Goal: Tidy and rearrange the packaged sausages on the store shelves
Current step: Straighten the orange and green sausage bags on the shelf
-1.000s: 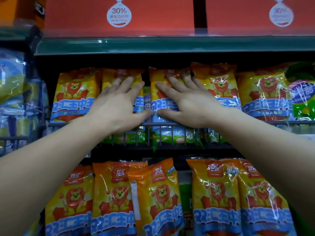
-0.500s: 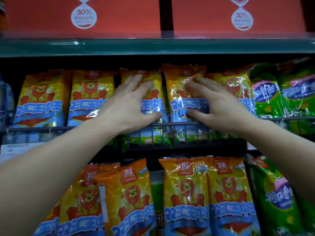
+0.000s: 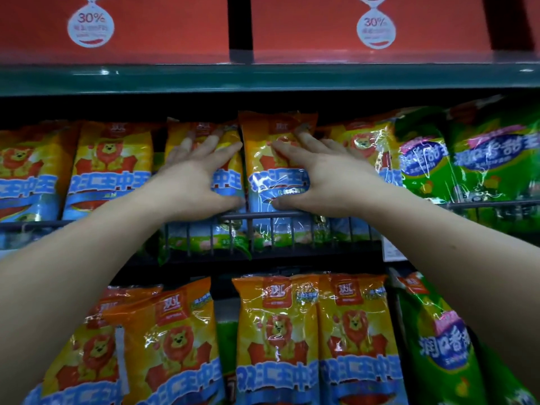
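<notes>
In your head view, your left hand (image 3: 198,176) lies flat, fingers straight, on one shiny yellow plastic sausage pack (image 3: 229,182). Your right hand (image 3: 324,176) lies flat on the neighbour yellow pack (image 3: 277,176). Both packs stand behind the dark wire shelf rail (image 3: 263,214). If you push too hard, the slippery packs could fall backward or twist.

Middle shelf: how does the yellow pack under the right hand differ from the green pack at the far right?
The yellow sausage pack shows a lion cartoon and blue name band; the green sausage pack shows a purple oval label. The right hand lies flat on the yellow pack; nothing touches the green one. Both are glossy packs standing behind the wire rail.
</notes>
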Tool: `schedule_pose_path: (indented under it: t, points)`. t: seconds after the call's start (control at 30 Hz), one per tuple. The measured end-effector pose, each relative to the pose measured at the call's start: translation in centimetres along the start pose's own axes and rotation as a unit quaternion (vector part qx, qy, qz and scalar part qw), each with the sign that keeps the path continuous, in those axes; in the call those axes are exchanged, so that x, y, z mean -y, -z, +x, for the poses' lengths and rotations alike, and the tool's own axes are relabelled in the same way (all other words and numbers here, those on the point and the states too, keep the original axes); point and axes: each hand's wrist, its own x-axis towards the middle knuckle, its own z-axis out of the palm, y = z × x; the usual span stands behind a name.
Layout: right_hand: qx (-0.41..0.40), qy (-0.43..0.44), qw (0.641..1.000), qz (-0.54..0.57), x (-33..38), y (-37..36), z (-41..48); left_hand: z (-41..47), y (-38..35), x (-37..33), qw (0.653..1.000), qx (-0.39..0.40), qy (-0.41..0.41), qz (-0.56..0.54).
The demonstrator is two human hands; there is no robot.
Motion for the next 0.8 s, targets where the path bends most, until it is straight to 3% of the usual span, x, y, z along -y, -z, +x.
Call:
schedule_pose_path:
  t: [0.17, 0.27, 0.37, 0.47, 0.6, 0.7, 0.8]
  points:
    - [-0.023, 0.013, 1.000, -0.003, -0.2, -0.4, 0.2, 0.1, -0.1, -0.6, 1.000, 0.002, 0.014, -0.005]
    - [-0.061, 0.039, 0.996, 0.049, -0.7, -0.7, -0.1, -0.1, -0.2, -0.9, 1.000, -0.008, 0.017, -0.015]
    - [-0.186, 0.064, 0.974, 0.109, -2.4, -0.8, -1.1, -0.5, -0.3, -1.2, 0.998, -0.054, 0.009, -0.033]
    - [-0.313, -0.003, 0.942, 0.119, -5.2, -0.8, -2.1, -0.6, -0.5, -2.3, 0.993, -0.111, -0.017, -0.029]
    - [-0.246, -0.150, 0.948, 0.136, -8.9, -0.4, -3.1, -0.1, -0.9, -5.5, 0.990, -0.116, -0.076, -0.011]
    - [-0.173, -0.133, 0.945, 0.244, -10.3, 0.0, -3.5, 0.8, -1.5, -8.1, 0.992, -0.084, -0.089, -0.029]
    - [-0.140, -0.093, 0.945, 0.279, -10.6, 0.5, -3.5, 1.9, -2.5, -10.1, 0.993, -0.058, -0.100, -0.025]
